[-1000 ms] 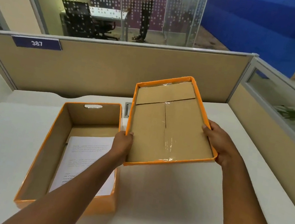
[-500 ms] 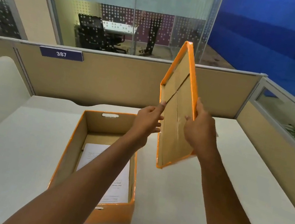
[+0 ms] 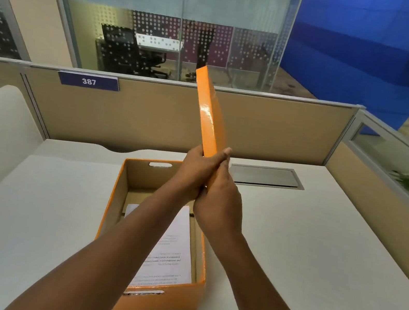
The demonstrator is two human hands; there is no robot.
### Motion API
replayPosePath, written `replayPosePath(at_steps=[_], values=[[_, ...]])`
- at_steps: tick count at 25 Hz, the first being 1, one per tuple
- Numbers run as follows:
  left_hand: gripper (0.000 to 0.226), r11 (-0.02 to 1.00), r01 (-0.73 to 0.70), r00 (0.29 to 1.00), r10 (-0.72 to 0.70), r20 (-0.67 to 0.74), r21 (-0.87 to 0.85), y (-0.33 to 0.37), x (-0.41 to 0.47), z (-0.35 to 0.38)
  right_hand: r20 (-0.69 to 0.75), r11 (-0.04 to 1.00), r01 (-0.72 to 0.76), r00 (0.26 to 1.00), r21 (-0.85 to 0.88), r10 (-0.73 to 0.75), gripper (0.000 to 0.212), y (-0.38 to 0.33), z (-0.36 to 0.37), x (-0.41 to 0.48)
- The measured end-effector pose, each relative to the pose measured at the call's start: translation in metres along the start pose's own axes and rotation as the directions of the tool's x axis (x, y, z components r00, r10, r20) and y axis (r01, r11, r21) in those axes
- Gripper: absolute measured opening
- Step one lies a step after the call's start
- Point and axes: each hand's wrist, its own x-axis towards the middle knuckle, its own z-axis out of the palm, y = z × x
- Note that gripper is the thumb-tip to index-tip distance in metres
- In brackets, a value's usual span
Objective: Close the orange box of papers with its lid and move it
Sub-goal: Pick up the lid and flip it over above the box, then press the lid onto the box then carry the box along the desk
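Note:
The orange box (image 3: pixel 120 194) stands open on the white desk, cardboard-brown inside, with white printed papers (image 3: pixel 170 247) lying on its floor. The orange lid (image 3: pixel 208 117) is held up on edge above the box's far end, nearly vertical, its glossy orange side facing me. My left hand (image 3: pixel 195 169) and my right hand (image 3: pixel 219 201) both grip the lid's lower end, pressed close together. My forearms cross over the box and hide part of the papers.
The white desk (image 3: pixel 316 256) is bounded by tan partition walls at the back and right. A grey metal cable hatch (image 3: pixel 265 175) lies flush in the desk behind the box. A label reading 387 (image 3: pixel 88 81) hangs on the back partition.
The lid has turned from open side up to standing on edge, orange side toward me. My hands have come together at its lower end, above the box.

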Motion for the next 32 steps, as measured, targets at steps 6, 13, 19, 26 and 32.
replayPosePath(at_steps=[6, 13, 19, 26, 32], values=[[0.043, 0.997, 0.052, 0.995, -0.055, -0.079, -0.049, -0.001, -0.005, -0.056, 0.167, 0.889, -0.113, 0.985, 0.443, 0.042, 0.074, 0.024, -0.001, 0.006], [0.045, 0.958, 0.187, 0.982, -0.178, 0.057, -0.218, -0.008, -0.013, -0.139, 0.373, 0.802, -0.584, 0.777, 0.127, 0.507, 0.072, 0.087, -0.014, 0.035], [0.034, 0.994, 0.101, 0.961, -0.106, -0.254, -0.032, -0.032, -0.031, -0.149, 0.398, 0.788, -0.577, 0.788, 0.213, 0.469, 0.059, 0.078, 0.005, 0.019], [0.058, 0.928, 0.058, 0.854, 0.145, -0.5, 0.368, -0.097, -0.073, -0.161, 0.325, 0.777, -0.581, 0.803, 0.243, 0.499, 0.053, 0.086, 0.039, -0.033], [0.059, 0.935, 0.076, 0.914, 0.074, -0.399, 0.347, -0.126, -0.088, -0.179, 0.336, 0.769, -0.584, 0.801, 0.259, 0.495, 0.049, 0.096, 0.06, -0.07]])
